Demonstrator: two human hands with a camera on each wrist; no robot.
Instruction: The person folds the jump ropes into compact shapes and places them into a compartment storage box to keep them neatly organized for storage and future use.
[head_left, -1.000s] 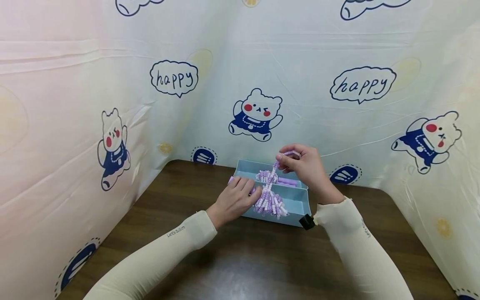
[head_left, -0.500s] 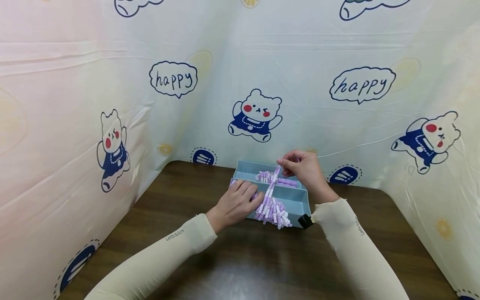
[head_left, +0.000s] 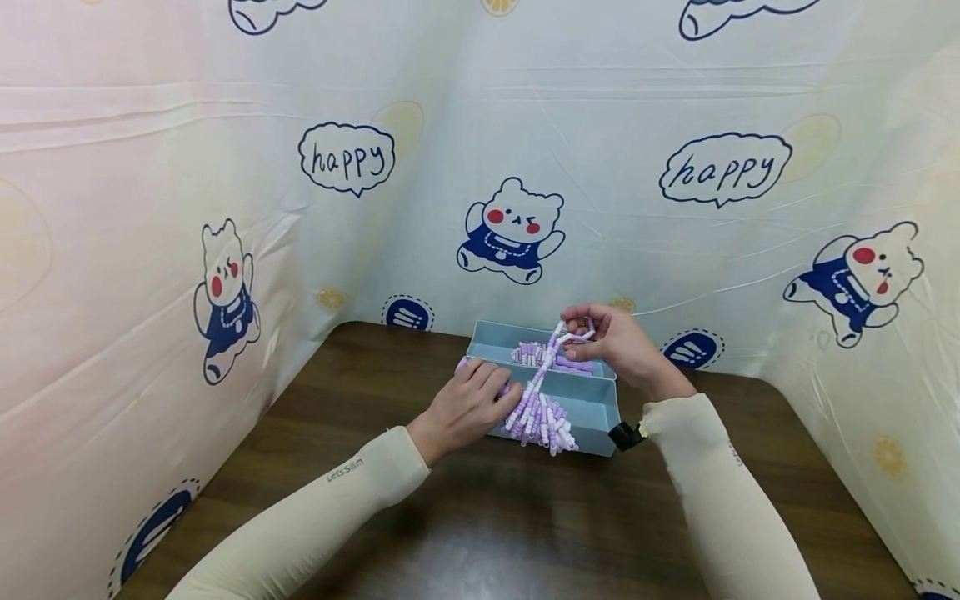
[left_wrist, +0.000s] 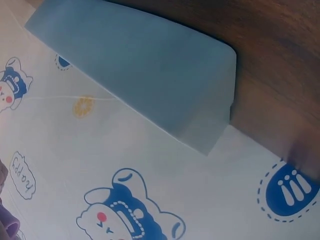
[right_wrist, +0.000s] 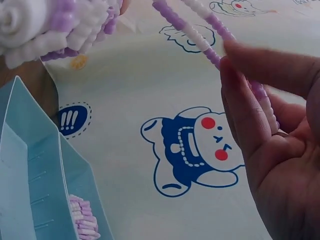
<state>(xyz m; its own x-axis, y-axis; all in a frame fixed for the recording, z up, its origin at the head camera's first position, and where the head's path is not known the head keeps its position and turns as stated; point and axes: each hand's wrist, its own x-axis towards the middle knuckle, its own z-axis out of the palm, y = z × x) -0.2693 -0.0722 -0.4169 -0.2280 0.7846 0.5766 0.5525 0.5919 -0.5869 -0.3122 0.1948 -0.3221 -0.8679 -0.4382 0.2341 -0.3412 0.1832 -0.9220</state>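
Note:
My left hand (head_left: 468, 407) grips the purple handle of a tassel-like thing with a fan of ridged purple-and-white strands (head_left: 542, 421). In the left wrist view the handle's hollow purple end (left_wrist: 9, 222) shows at the lower left edge. My right hand (head_left: 611, 343) is above and behind the box, pinching strands (right_wrist: 182, 30) drawn up from the bunch between thumb and finger. One strand runs on across the palm in the right wrist view. A second such thing (head_left: 534, 354), with a purple handle (head_left: 573, 364), lies in the rear compartment of the light blue box (head_left: 592, 404).
The two-compartment box stands at the back of the dark wooden table (head_left: 487, 517), under the hands. Close behind it hangs a printed curtain (head_left: 420, 225) with bears and "happy" bubbles. A small black block (head_left: 626, 436) is fixed at the right cuff, by the box's right corner.
My right hand has dipped, then shifted slightly right. The raised strands, straight half a second ago, now separate and bend near my fingers. My left hand stays almost in place with the handle.

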